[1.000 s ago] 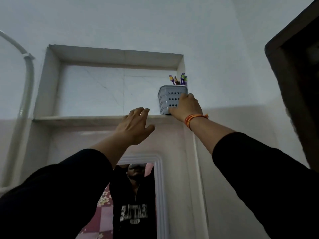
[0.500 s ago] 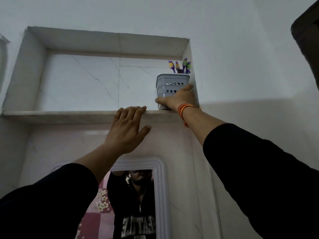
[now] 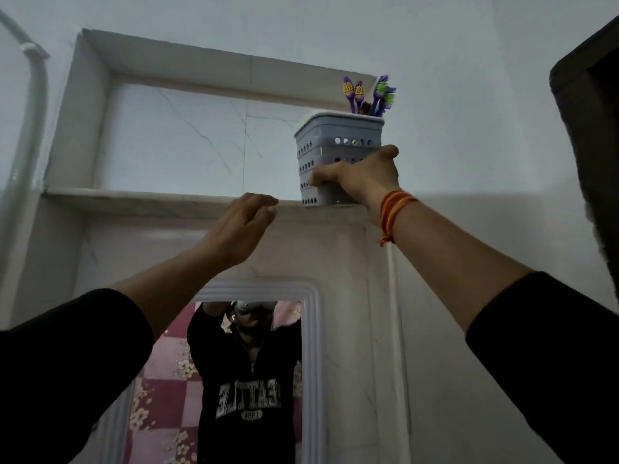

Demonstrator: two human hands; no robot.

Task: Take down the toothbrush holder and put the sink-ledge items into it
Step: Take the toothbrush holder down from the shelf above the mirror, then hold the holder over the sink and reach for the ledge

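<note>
A grey perforated toothbrush holder (image 3: 335,142) stands at the right end of a high marble wall niche, its base at the front edge of the niche shelf (image 3: 140,199). Several purple and green toothbrushes (image 3: 368,93) stick up out of it. My right hand (image 3: 360,175) grips the holder's lower front, thumb on its left corner and fingers around its right side. My left hand (image 3: 239,227) is raised just below the shelf edge, to the left of the holder, fingers curled and holding nothing. The sink ledge is out of view.
A white-framed mirror (image 3: 248,380) hangs below the niche and reflects a person in a black top. A white pipe (image 3: 30,105) runs up the left wall. A dark door frame (image 3: 593,135) fills the right edge.
The holder now sits at the shelf's front edge, larger and more in front of the niche's right wall. My left hand's fingers have curled in below the shelf edge.
</note>
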